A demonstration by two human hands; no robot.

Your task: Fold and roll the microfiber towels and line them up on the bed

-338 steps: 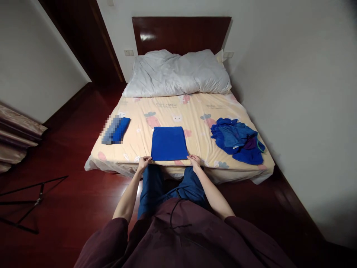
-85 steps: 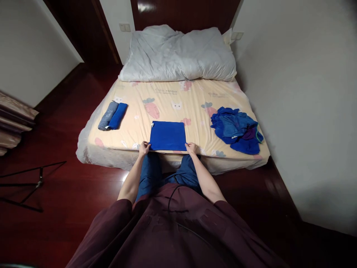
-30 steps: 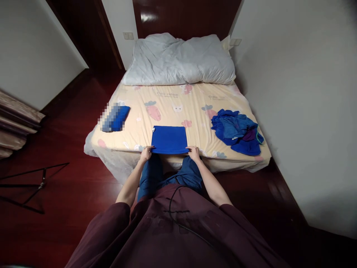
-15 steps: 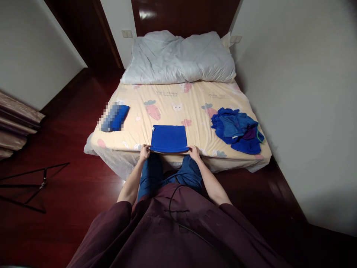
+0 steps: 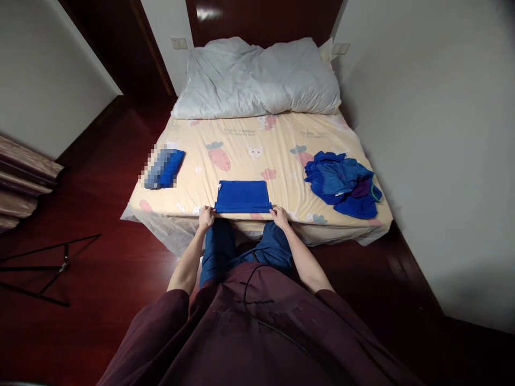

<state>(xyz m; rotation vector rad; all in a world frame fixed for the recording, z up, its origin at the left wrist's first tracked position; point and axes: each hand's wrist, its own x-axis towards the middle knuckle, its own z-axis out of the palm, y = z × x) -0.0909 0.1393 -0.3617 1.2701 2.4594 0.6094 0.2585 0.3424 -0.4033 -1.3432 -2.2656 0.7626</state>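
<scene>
A blue cloth (image 5: 242, 194) lies as a flat rectangle at the near edge of the bed, with a narrow strip turned up along its near side. My left hand (image 5: 207, 217) pinches the near left corner of that strip, and my right hand (image 5: 279, 216) pinches the near right corner. A small white tag shows at the cloth's upper left. To the right lies a crumpled pile of blue clothes (image 5: 341, 182) with a purple patch and a green edge. A folded blue bundle (image 5: 173, 167), partly pixelated, rests on the left of the bed.
The bed (image 5: 241, 155) has a yellow printed sheet, with a pale quilt (image 5: 261, 80) heaped at its far end. Black tripod legs (image 5: 62, 267) stand on the floor at the left, near a curtain (image 5: 24, 179). A wall rises on the right.
The near edge of the blue cloth is now turned up into a visible strip lying over the rest. Both hands still hold its corners, and the view has shifted slightly.
</scene>
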